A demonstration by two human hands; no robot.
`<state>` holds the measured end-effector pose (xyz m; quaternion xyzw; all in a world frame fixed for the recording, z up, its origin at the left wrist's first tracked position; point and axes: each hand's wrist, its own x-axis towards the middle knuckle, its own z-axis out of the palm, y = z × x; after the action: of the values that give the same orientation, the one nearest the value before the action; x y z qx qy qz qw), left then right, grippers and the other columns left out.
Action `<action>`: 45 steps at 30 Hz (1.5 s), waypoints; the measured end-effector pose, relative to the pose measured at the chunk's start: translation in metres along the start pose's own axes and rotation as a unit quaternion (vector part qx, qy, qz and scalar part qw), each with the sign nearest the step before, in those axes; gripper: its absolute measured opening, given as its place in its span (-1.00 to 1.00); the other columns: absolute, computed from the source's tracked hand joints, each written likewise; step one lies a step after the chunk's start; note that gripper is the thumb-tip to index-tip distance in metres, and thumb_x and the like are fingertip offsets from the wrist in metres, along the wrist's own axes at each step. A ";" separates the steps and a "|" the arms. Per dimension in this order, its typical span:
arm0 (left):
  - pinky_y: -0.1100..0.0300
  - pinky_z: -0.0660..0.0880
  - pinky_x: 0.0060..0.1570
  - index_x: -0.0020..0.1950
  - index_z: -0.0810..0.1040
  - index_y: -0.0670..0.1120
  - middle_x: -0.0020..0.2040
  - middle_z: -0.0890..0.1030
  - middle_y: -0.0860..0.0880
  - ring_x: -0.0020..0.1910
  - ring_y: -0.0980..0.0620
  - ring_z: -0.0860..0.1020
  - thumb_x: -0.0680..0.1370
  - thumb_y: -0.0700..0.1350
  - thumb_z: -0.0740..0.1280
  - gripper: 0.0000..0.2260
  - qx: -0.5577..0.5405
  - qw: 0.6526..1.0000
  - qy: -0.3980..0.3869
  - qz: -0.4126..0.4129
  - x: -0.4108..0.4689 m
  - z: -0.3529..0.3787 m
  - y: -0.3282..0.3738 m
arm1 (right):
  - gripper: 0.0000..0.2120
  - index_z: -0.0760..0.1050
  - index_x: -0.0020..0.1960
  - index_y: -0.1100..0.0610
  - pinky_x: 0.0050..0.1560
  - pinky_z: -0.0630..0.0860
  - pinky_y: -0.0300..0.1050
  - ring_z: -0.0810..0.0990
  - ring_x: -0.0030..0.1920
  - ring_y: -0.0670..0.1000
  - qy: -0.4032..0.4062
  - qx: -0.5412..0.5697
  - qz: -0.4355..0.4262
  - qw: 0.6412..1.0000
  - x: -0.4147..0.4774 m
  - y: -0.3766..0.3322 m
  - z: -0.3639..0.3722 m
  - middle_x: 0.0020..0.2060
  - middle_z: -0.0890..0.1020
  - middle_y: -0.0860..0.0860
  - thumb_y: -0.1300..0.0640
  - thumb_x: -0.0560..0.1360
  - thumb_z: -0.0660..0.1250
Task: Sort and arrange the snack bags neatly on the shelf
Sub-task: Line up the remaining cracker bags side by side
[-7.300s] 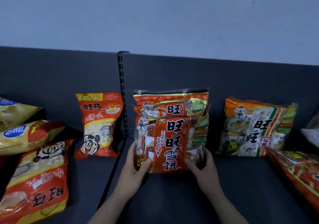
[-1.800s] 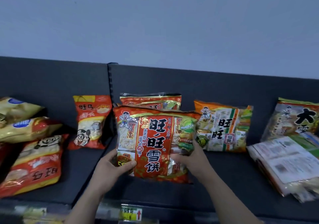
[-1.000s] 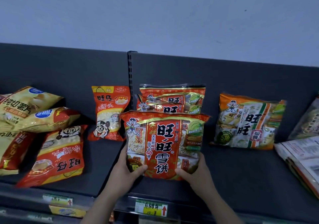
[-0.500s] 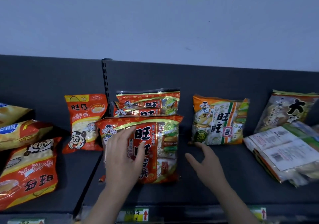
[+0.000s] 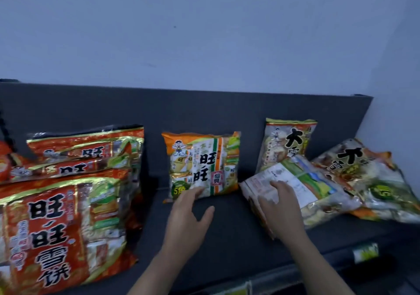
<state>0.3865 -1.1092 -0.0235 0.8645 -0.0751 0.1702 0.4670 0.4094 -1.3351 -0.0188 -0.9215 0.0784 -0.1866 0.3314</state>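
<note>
A big red rice-cracker bag (image 5: 61, 229) stands at the left front of the dark shelf (image 5: 227, 238), with more red bags (image 5: 84, 149) stacked behind it. An orange and green bag (image 5: 202, 165) leans upright against the back panel. My left hand (image 5: 188, 217) is open, fingertips touching that bag's lower edge. My right hand (image 5: 280, 208) lies on the left end of a face-down bag (image 5: 302, 188) with a white label side, fingers curled over its edge. A pale bag with black characters (image 5: 287, 145) stands behind it.
Another pale bag (image 5: 368, 176) lies tilted at the far right, under the face-down one. The shelf's grey back panel (image 5: 204, 108) ends at the right by the wall. Price tags (image 5: 366, 252) sit on the shelf's front rail.
Both hands left the red bag, which stays upright at the left. The view swung right. My left hand reached the orange and green bag, my right hand landed on the face-down bag.
</note>
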 end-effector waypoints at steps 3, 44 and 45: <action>0.23 0.33 0.32 0.44 0.33 0.10 0.34 0.35 0.21 0.36 0.20 0.31 0.55 0.06 0.36 -0.53 -0.008 0.998 -0.070 -0.005 0.018 0.056 0.019 | -0.48 0.36 0.42 0.19 0.42 0.29 0.12 0.23 0.46 0.15 0.069 -0.059 0.018 0.996 0.036 0.046 -0.039 0.46 0.29 0.15 0.03 0.53 0.34; 0.25 0.50 -0.05 0.33 0.47 -0.09 -0.10 0.59 -0.13 -0.07 -0.01 0.60 0.46 -0.07 0.45 -0.54 -0.304 0.943 0.058 -0.123 0.063 0.090 0.021 | -0.59 0.36 0.44 0.05 0.07 0.43 -0.26 0.49 0.22 0.00 -0.146 0.129 0.010 0.981 0.127 0.086 -0.060 0.30 0.48 -0.03 0.12 0.60 0.27; 0.33 0.45 -0.20 0.26 0.51 -0.07 -0.25 0.48 -0.02 -0.24 0.08 0.50 0.46 -0.05 0.45 -0.61 -0.275 0.954 0.058 -0.107 0.062 0.093 0.023 | -0.59 0.36 0.45 0.07 0.12 0.41 -0.20 0.47 0.27 0.03 -0.125 0.115 0.016 0.985 0.128 0.092 -0.067 0.32 0.48 -0.01 0.12 0.61 0.26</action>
<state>0.4588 -1.1978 -0.0298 0.6945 0.0015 0.1415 0.7054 0.4986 -1.4788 0.0069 -0.8918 0.0297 -0.0726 0.4456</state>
